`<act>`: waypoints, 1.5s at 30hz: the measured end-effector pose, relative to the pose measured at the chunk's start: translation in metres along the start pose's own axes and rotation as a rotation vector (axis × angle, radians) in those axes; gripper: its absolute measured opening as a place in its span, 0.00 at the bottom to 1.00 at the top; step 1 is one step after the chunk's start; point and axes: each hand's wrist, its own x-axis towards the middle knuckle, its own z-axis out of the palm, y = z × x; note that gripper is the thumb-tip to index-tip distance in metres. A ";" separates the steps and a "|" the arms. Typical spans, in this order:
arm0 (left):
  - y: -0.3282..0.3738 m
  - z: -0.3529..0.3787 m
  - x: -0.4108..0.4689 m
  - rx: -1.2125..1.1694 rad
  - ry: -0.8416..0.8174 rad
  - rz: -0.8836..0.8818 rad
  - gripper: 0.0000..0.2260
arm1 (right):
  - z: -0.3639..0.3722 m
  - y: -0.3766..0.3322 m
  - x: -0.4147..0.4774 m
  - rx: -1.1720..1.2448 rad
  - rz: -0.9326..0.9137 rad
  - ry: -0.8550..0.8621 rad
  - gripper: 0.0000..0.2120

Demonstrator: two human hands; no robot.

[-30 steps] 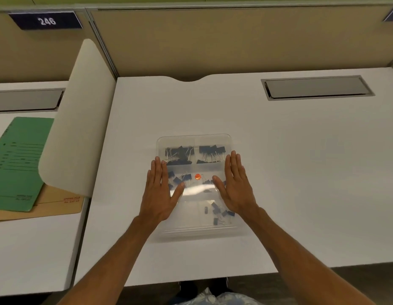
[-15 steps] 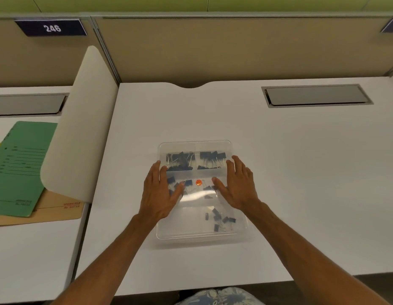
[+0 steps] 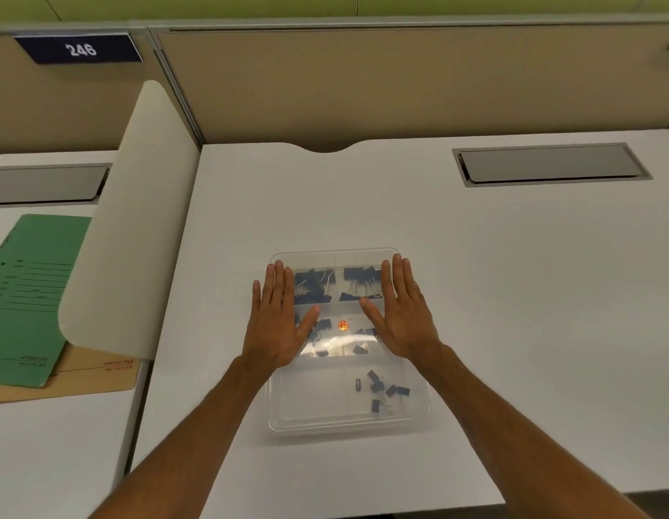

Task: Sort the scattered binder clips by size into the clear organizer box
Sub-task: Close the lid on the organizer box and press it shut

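The clear organizer box (image 3: 314,415) lies on the white desk with its lid on; an orange sticker (image 3: 343,325) marks the middle of the lid. Large blue binder clips (image 3: 357,282) fill the two far compartments. Medium ones sit in the middle row, partly hidden under my hands. Small clips (image 3: 381,389) lie in the near right compartment. My left hand (image 3: 278,316) rests flat, fingers together, on the lid's left side. Flat on the right side lies my right hand (image 3: 402,312). Neither hand holds anything.
A white curved divider (image 3: 130,226) stands at the desk's left edge. Beyond it, green and tan folders (image 3: 29,294) lie on the neighbouring desk. A grey cable hatch (image 3: 550,164) is set into the far right of the desk. A beige partition runs along the back.
Both hands have slid forward on the lid toward the far edge and spread slightly wider apart. The view has shifted a little; the box stays in place.
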 end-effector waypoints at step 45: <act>-0.004 -0.002 0.043 0.058 -0.007 0.011 0.42 | -0.007 -0.013 0.048 -0.187 -0.053 -0.085 0.41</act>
